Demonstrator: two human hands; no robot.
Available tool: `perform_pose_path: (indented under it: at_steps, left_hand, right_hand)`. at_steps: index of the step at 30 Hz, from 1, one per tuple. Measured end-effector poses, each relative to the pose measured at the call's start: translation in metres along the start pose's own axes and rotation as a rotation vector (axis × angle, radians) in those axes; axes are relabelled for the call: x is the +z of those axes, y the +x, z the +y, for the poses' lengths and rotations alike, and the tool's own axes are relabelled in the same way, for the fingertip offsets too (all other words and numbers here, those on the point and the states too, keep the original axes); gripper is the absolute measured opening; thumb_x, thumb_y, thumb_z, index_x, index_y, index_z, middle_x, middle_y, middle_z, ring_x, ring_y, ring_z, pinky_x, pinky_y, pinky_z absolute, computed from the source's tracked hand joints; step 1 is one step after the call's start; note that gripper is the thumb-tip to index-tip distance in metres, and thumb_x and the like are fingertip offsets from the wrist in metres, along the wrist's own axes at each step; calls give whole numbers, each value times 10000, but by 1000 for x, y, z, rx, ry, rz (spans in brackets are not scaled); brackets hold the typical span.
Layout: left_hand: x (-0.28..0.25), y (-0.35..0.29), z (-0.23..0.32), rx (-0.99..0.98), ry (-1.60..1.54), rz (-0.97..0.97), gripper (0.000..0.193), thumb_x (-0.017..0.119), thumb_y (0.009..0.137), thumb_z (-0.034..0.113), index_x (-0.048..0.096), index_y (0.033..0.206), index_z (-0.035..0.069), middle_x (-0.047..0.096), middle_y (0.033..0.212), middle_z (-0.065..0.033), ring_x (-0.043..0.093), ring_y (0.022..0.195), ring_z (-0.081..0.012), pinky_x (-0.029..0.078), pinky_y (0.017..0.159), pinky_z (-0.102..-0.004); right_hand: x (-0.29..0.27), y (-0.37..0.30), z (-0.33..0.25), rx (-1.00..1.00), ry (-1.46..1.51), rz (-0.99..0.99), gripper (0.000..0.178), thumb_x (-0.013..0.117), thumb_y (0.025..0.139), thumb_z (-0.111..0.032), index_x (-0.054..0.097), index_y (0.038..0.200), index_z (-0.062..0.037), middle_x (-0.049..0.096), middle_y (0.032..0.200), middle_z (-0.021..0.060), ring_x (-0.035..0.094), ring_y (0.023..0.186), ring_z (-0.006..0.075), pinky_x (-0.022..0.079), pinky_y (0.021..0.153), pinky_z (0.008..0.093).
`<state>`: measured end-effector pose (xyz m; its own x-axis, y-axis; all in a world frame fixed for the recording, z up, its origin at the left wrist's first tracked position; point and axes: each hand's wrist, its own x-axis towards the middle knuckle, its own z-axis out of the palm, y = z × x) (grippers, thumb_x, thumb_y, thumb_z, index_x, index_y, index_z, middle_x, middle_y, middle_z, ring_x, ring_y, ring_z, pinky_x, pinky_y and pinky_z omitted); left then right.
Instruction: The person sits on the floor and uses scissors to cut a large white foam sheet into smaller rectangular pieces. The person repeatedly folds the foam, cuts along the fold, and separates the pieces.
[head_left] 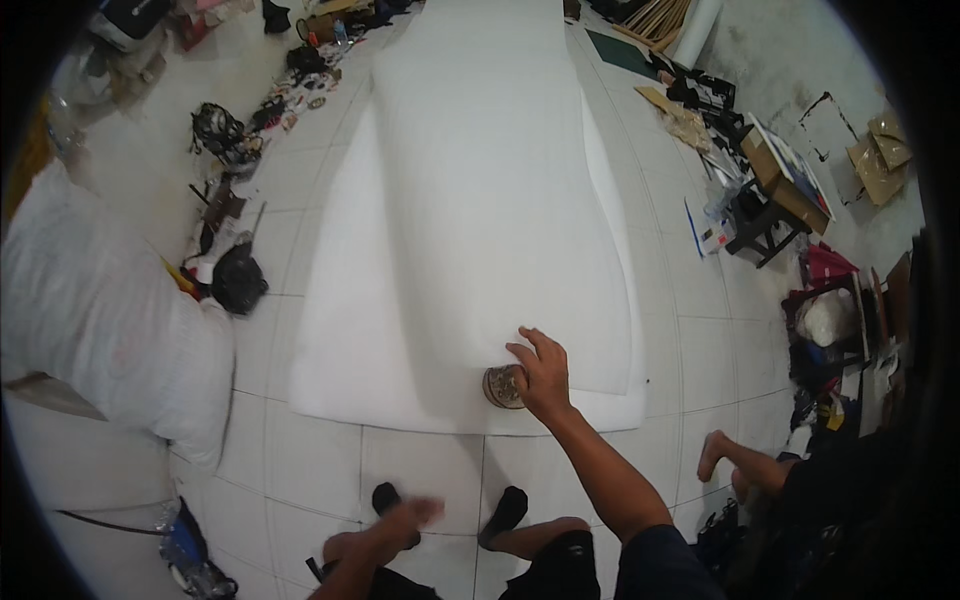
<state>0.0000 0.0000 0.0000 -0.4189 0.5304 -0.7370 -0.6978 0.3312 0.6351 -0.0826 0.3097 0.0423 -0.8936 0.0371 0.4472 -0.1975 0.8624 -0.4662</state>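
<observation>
A white padded sheet (480,220) stretches away from me over the tiled floor, with a second white layer (335,330) showing under it. Near its front edge stands a small brown patterned cylinder (502,387); its exact kind is unclear. My right hand (544,372) is at the cylinder's right side, thumb against or just over it. The other visible fingers are apart and reach past it above the sheet. Low in front of my knees, over the floor, my left hand (422,512) is smeared by motion, so its fingers cannot be read.
Large white stuffed sacks (110,310) stand at the left. Clutter lines both walls, including a black bag (240,278) and a dark stool (765,225) bearing a cardboard box (790,180). At right, another person's bare foot (712,455) rests on the tiles.
</observation>
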Motion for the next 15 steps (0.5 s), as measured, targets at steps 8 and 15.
perform_pose_path:
  at_steps: [8,15]
  left_hand:
    - [4,220,14,824,-1260,-20,859,417,845,695,332,1413,57,398,1400,-140,349,1294,-311,297,1060,-497]
    - [-43,168,-5,1189,-1329,296,667,450,868,513,463,1327,29,496,1325,-146,471,1199,-346,366,1023,-452]
  right_hand:
    - [70,-104,62,-217,-3,49,437,639,661,43,620,1084,-64,680,1035,69,647,956,229,440,922,436]
    - [34,-163,112,-613,-276,317,326,663,683,-1,654,1002,-71,671,840,52,654,738,191,496,795,378]
